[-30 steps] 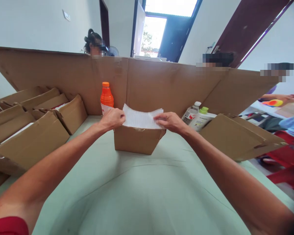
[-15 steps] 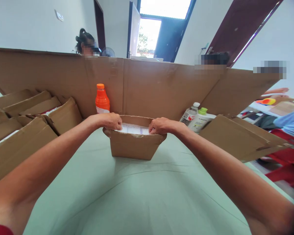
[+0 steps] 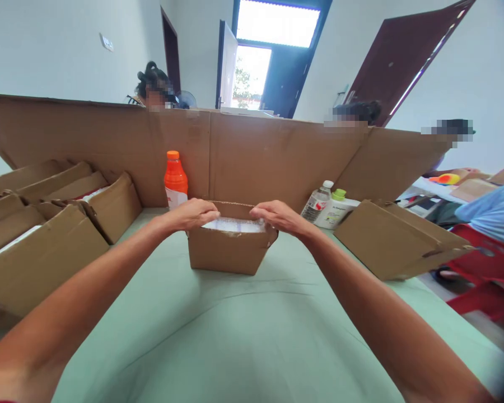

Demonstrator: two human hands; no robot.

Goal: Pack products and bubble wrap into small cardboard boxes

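A small open cardboard box (image 3: pixel 229 254) stands on the pale green table (image 3: pixel 235 336) in front of me. A white sheet of paper (image 3: pixel 235 225) lies inside it, just below the rim. My left hand (image 3: pixel 193 214) rests on the box's left top edge with its fingers stretched flat over the paper. My right hand (image 3: pixel 279 215) lies on the right top edge in the same way, fingers pointing inward. Neither hand grips anything.
An orange bottle (image 3: pixel 176 179) stands behind the box against a tall cardboard partition (image 3: pixel 277 157). A clear bottle (image 3: pixel 317 201) and a green-capped white bottle (image 3: pixel 340 208) stand at the right. Several cardboard boxes (image 3: pixel 46 246) line the left; another (image 3: pixel 395 240) lies right. People sit beyond the partition.
The paper, held above the box a second ago, has gone down inside it. My hands have let go of it and now lie flat on top.
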